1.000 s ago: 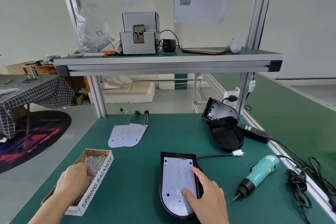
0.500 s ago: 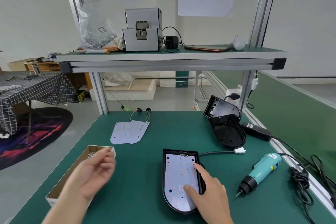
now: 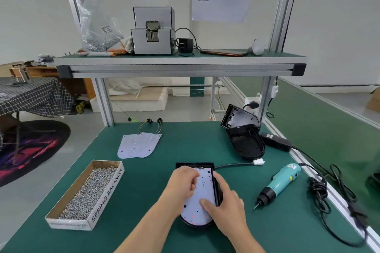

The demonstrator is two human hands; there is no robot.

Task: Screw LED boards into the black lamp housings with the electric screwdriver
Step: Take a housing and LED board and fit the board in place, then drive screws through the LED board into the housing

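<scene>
Fingers (image 3: 193,177) curled over the board; screwing barely begun, I judge.
My left hand (image 3: 185,184) sits atop the LED board (image 3: 202,196) seated in the near housing (image 3: 194,164); pinching a screw or not, I cannot tell. My right hand (image 3: 226,210) presses it, fingers straight. Electric screwdriver (image 3: 281,181) lies untouched; spare boards (image 3: 138,145) wait.

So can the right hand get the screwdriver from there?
Probably yes. The screwdriver lies just to the right of the right hand, with nothing between them. The hand would have to lift its fingers off the LED board first.
</scene>
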